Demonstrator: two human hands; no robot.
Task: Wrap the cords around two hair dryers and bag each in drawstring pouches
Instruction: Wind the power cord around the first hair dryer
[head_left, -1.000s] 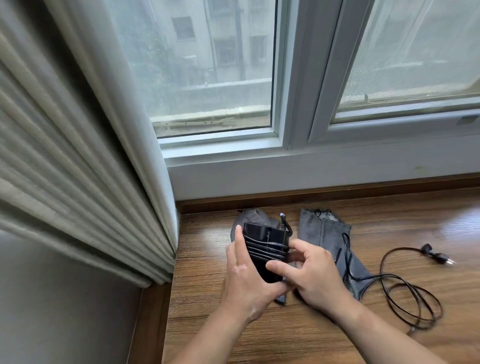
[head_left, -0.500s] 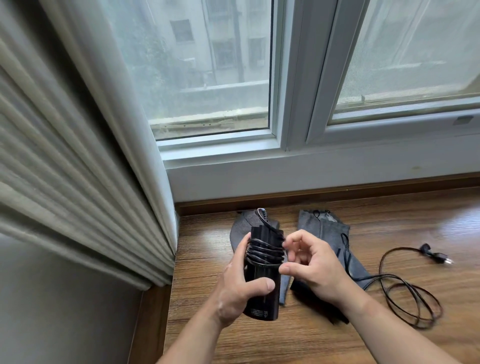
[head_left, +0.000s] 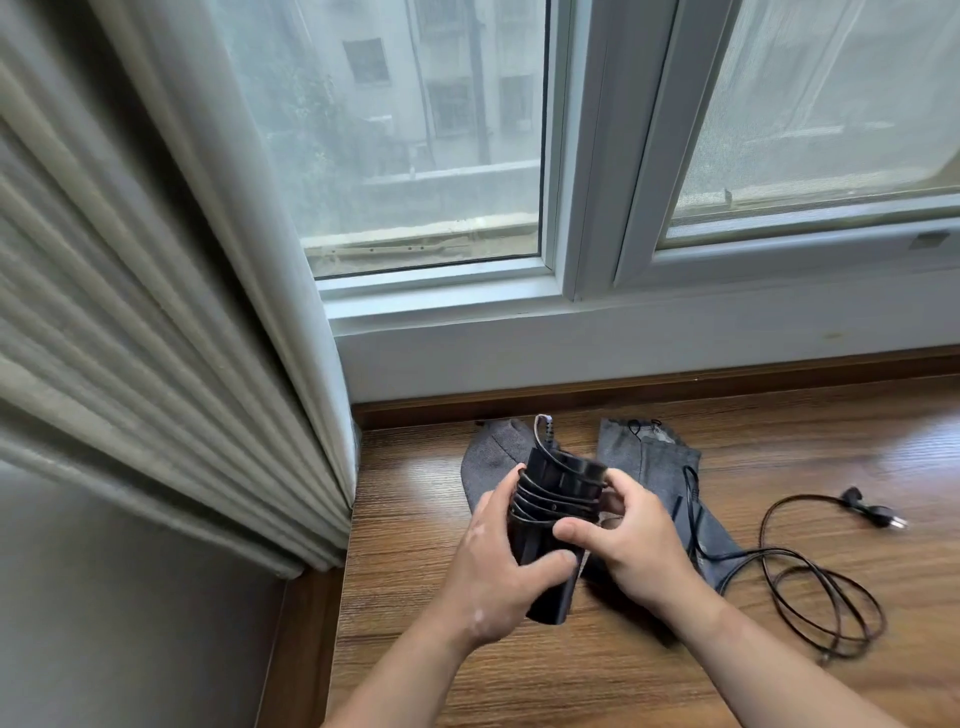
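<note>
A black hair dryer (head_left: 550, 525) with its cord wound in several loops around it is held above the wooden sill. My left hand (head_left: 498, 566) grips its body from the left. My right hand (head_left: 628, 535) holds its right side, thumb across the front. The plug end (head_left: 544, 427) sticks up at the top. Two grey drawstring pouches lie behind: one pouch (head_left: 493, 457) on the left, another pouch (head_left: 654, 462) on the right. A second black cord (head_left: 810, 582) lies in loose loops on the right, its plug (head_left: 878, 514) further back. The second dryer is mostly hidden under my right hand.
The wooden sill (head_left: 779, 441) runs along a white window frame (head_left: 582, 291). A pleated beige curtain (head_left: 171, 322) hangs at the left, close to the sill's left edge. A grey wall surface (head_left: 130, 597) drops below the curtain.
The dryer has tilted and my right hand has closed onto its right side, thumb over the front. The view has shifted slightly; the loose cord on the right has not moved.
</note>
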